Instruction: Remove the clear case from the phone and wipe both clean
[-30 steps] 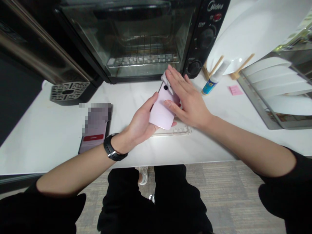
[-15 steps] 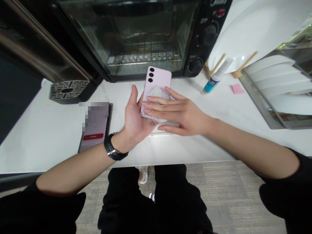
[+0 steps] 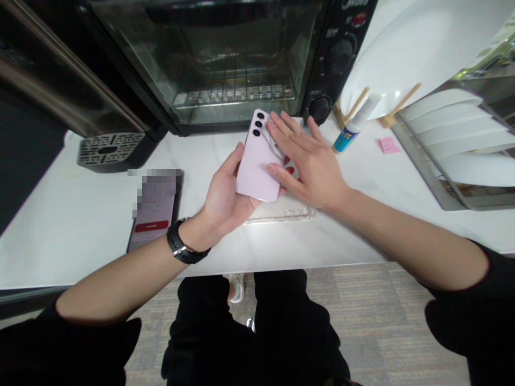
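A lilac phone (image 3: 258, 166) lies back side up in my left hand (image 3: 225, 201), whose thumb is at its left edge and whose fingers pass underneath it. Three black camera lenses show at its top. My right hand (image 3: 309, 163) presses a thin white wipe (image 3: 274, 143) to the phone's right side near the top. Most of the wipe is hidden under the fingers. Below both hands, a clear phone case (image 3: 300, 213) lies on the white counter (image 3: 225, 252), partly covered by my hands.
A second phone (image 3: 155, 214), screen up, lies at the left. Behind stand a toaster oven (image 3: 237, 115) and a machine with a drip tray (image 3: 110, 150). At the right are a spray bottle (image 3: 350, 133), a pink sticky note (image 3: 388, 145) and a rack of white plates (image 3: 446, 123).
My right hand has slid with the wipe from the phone's lower middle up to its upper right. The phone has shifted slightly right and tilted, and more of the clear case shows.
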The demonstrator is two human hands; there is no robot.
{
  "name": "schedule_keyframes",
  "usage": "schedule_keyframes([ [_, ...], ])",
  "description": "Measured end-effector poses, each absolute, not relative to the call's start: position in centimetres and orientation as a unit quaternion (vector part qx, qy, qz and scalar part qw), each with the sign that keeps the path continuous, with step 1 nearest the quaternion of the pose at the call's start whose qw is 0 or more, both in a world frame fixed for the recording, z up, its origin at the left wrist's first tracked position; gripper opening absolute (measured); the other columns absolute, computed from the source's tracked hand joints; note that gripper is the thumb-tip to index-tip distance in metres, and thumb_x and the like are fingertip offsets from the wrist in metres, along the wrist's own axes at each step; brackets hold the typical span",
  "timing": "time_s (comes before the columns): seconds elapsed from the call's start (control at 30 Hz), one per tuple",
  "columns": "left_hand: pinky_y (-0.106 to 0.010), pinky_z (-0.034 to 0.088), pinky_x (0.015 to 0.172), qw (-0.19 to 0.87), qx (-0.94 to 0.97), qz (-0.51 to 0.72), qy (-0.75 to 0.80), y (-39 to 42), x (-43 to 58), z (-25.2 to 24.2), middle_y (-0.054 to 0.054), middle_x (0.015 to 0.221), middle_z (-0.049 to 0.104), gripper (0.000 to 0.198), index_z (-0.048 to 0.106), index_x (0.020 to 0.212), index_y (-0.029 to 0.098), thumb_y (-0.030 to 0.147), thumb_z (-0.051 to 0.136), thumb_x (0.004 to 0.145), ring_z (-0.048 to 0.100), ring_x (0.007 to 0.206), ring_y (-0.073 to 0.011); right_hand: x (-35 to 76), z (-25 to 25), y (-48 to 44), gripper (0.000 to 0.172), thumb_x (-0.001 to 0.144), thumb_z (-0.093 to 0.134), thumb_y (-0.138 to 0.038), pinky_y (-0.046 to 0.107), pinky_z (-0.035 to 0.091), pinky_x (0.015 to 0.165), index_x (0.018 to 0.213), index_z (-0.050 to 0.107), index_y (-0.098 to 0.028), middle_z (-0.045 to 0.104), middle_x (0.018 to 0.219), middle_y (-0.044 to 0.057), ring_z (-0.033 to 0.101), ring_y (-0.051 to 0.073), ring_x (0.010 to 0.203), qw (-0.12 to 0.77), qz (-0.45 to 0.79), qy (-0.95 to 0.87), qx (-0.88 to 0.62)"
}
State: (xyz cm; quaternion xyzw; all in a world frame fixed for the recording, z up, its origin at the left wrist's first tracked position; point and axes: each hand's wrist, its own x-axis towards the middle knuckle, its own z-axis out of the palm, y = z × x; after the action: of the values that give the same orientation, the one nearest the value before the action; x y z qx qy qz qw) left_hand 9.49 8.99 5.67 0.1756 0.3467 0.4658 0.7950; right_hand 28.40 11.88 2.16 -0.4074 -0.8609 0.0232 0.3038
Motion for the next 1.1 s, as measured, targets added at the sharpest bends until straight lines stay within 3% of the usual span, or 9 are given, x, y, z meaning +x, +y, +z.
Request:
schedule_keyframes([
  [0.27, -0.058, 0.061, 0.119, 0.801, 0.187, 0.429, 0.374, 8.7, 9.5, 5.7, -0.003, 0.139, 0.081, 0.046, 0.066, 0.154, 0.03, 0.044, 0.044, 0.115, 0.066, 0.148, -0.0359, 28.6, 1.8, 12.3, 0.089, 0.105, 0.045, -0.075, 0.072, 0.022, 0.141, 0.177, 0.03, -0.026, 0.031, 0.185, 0.011, 0.029, 0.041, 0.173, 0.33, 0.056, -0.856, -0.393],
  [0.4, -0.053, 0.061, 0.12, 0.798, 0.183, 0.431, 0.38, 8.7, 9.9, 5.3, -0.005, 0.139, 0.081, 0.048, 0.061, 0.159, 0.026, 0.042, 0.046, 0.116, 0.067, 0.147, -0.0347, 28.3, 2.0, 12.1, 0.085, 0.107, 0.045, -0.073, 0.072, 0.015, 0.142, 0.178, 0.027, -0.031, 0.032, 0.185, 0.008, 0.027, 0.038, 0.175, 0.312, 0.07, -0.883, -0.342],
  [0.53, -0.043, 0.058, 0.122, 0.793, 0.17, 0.469, 0.35, 8.6, 10.0, 5.1, -0.006, 0.137, 0.082, 0.054, 0.053, 0.165, 0.021, 0.045, 0.037, 0.119, 0.065, 0.15, -0.0276, 27.7, 2.0, 11.6, 0.079, 0.11, 0.041, -0.069, 0.068, 0.013, 0.144, 0.178, 0.026, -0.033, 0.039, 0.183, 0.005, 0.03, 0.031, 0.174, 0.282, 0.082, -0.92, -0.26],
  [0.7, -0.042, 0.06, 0.118, 0.79, 0.166, 0.467, 0.361, 8.4, 9.3, 5.7, -0.011, 0.124, 0.085, 0.071, 0.06, 0.159, 0.016, 0.066, 0.038, 0.114, 0.066, 0.149, -0.0301, 27.5, 2.0, 11.0, 0.067, 0.114, 0.043, -0.061, 0.056, 0.012, 0.146, 0.172, 0.039, -0.03, 0.046, 0.178, 0.003, 0.036, 0.021, 0.171, 0.266, 0.075, -0.947, -0.167],
  [0.8, -0.038, 0.06, 0.119, 0.773, 0.164, 0.501, 0.353, 8.6, 8.9, 5.7, -0.008, 0.124, 0.086, 0.067, 0.058, 0.162, 0.021, 0.063, 0.037, 0.115, 0.069, 0.146, -0.0281, 27.7, 1.9, 11.0, 0.057, 0.115, 0.047, -0.053, 0.049, 0.012, 0.147, 0.168, 0.047, -0.03, 0.053, 0.173, 0.001, 0.044, 0.018, 0.167, 0.289, 0.056, -0.946, -0.139],
  [0.97, -0.032, 0.056, 0.123, 0.768, 0.131, 0.56, 0.283, 9.2, 8.7, 5.0, -0.001, 0.137, 0.083, 0.057, 0.048, 0.17, 0.033, 0.045, 0.047, 0.115, 0.065, 0.15, -0.0244, 27.9, 2.1, 11.3, 0.051, 0.116, 0.041, -0.052, 0.064, 0.015, 0.145, 0.163, 0.053, -0.037, 0.057, 0.17, -0.003, 0.049, 0.022, 0.164, 0.298, 0.051, -0.932, -0.201],
  [1.1, -0.033, 0.053, 0.126, 0.75, 0.139, 0.568, 0.308, 9.1, 8.9, 5.2, -0.002, 0.153, 0.074, 0.056, 0.048, 0.17, 0.026, 0.04, 0.043, 0.117, 0.051, 0.162, -0.0231, 28.0, 2.5, 11.5, 0.061, 0.113, 0.038, -0.061, 0.072, 0.009, 0.143, 0.168, 0.047, -0.036, 0.053, 0.174, 0.001, 0.046, 0.029, 0.167, 0.289, 0.052, -0.912, -0.285],
])
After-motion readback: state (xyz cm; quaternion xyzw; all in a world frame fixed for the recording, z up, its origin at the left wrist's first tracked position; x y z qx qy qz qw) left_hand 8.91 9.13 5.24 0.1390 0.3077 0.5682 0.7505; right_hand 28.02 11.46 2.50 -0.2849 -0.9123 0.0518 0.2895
